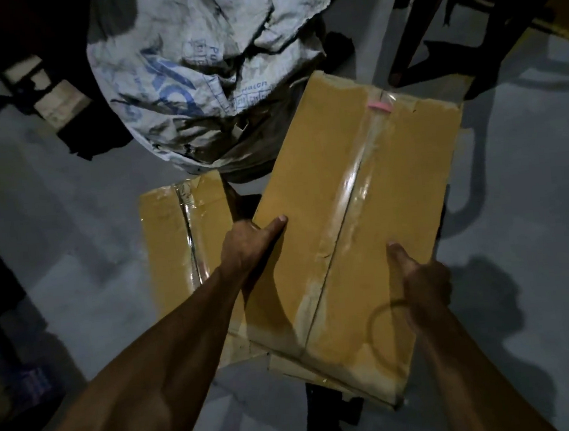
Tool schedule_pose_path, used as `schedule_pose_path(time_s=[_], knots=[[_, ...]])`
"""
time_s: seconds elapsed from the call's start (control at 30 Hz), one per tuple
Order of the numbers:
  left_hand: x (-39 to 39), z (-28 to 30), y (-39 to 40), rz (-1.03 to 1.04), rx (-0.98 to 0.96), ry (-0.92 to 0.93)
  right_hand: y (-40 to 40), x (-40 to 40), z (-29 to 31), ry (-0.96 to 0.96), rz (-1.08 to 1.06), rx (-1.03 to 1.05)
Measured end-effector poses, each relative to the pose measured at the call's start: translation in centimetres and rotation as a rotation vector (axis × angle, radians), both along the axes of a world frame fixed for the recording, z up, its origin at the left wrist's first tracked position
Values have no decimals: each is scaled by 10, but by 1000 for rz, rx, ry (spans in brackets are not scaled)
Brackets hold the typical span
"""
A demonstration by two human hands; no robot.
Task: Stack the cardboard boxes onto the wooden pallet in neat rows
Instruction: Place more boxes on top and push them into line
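A large brown cardboard box [352, 216], sealed with clear tape down its middle, fills the centre of the view, tilted. My left hand [249, 246] grips its left edge, thumb on the top face and fingers hidden below. My right hand [423, 282] grips its right edge the same way, thumb on top. A second taped cardboard box [178, 238] lies lower on the floor to the left, partly covered by the held box and my left forearm. No wooden pallet can be made out in this dim view.
A big white woven sack [204, 67] with blue print bulges just beyond the boxes. Dark furniture legs [411, 32] stand at the upper right. A dark object with a pale box [56, 97] sits at the upper left. Grey concrete floor [532, 193] surrounds everything.
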State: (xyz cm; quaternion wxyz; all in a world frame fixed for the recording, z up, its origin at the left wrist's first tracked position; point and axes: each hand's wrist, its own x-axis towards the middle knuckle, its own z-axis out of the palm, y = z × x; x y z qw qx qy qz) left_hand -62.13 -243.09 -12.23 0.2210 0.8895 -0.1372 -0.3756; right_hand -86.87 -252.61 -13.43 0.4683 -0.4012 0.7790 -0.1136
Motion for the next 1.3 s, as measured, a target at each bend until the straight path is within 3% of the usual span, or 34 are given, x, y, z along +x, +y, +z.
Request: schedule_pose_path(time_s=[0.17, 0.4, 0.9, 1.3], knots=[[-9, 29, 75, 69, 36, -16, 53, -4, 39, 41, 121, 61], [-29, 106, 214, 242, 82, -87, 145, 4, 118, -86, 236, 121], [-102, 294, 557, 686, -62, -212, 414, 29, 315, -71, 799, -158], [-85, 364, 656, 926, -106, -314, 498, 100, 377, -134, 1034, -307]])
